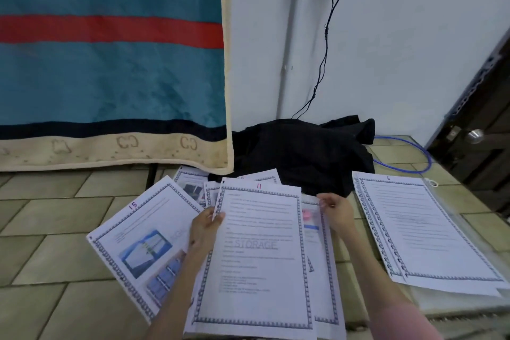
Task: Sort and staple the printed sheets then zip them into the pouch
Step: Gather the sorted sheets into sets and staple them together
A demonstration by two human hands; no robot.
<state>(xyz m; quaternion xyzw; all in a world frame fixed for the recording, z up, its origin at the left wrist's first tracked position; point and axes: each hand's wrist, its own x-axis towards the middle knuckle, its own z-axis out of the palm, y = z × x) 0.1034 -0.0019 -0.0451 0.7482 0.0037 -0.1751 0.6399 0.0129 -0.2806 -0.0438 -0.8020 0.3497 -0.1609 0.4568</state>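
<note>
Sheet stack (430, 232) atop clear pouch (452, 218)

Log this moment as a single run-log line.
phase: sorting | left hand: pinches sheet 11 | right hand: holds nothing visible | sorted stack: on pouch | stapling: not yet

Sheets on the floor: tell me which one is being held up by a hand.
Sheet 11, with the grey STORAGE watermark. The left hand pinches its left edge. Sheet 15 and the stack topped by sheet 6 lie flat, unheld.
</note>
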